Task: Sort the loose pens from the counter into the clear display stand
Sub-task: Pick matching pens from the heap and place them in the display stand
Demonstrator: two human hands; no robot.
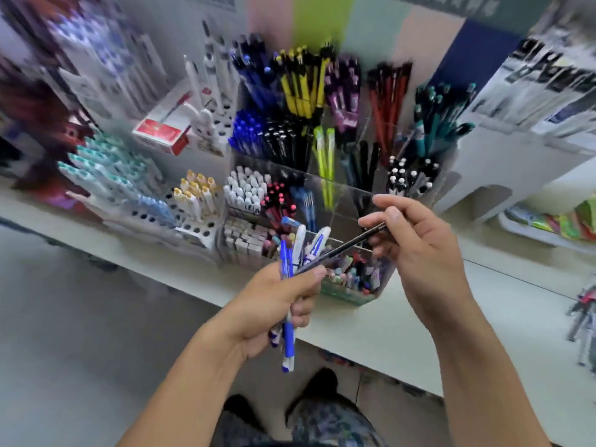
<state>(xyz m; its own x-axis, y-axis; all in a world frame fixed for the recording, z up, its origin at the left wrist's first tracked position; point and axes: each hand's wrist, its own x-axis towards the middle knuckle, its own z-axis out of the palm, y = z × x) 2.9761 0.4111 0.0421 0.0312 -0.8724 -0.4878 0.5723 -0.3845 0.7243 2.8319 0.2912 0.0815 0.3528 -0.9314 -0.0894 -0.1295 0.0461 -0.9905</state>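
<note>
At the far left, teal-capped pens (106, 169) stood in a white holed rack (193, 229) on the pale surface (371, 330), with yellow-capped pens (196, 195) in the same rack's right end. Behind them lay a red box (161, 132) beside a white figure (206, 127); blur hid finer detail. The left hand (277, 301) was near the middle of the view, its fingers curled round a bunch of pens (290, 275), blue and white ones, held roughly upright with their lower ends sticking out below the fist. Just beyond it stood the clear stand (338, 188), tiered, its compartments packed by colour: blue, black and yellow-green pens in the middle rows, yellow-black, purple and red ones farther back, teal ones at the far right. A green-based tub (351, 285) of mixed small items sat at the stand's near right corner. A black pen (351, 241) ran slantwise from the bunch up to the right hand (416, 250), which pinched its upper end between thumb and fingertips, in front of the stand's near tiers. The pen's lower end met the bunch at the left thumb; whether that hand also gripped it I could not tell. At the far right edge of the surface a few loose pens (583, 321) lay, blurred.
</note>
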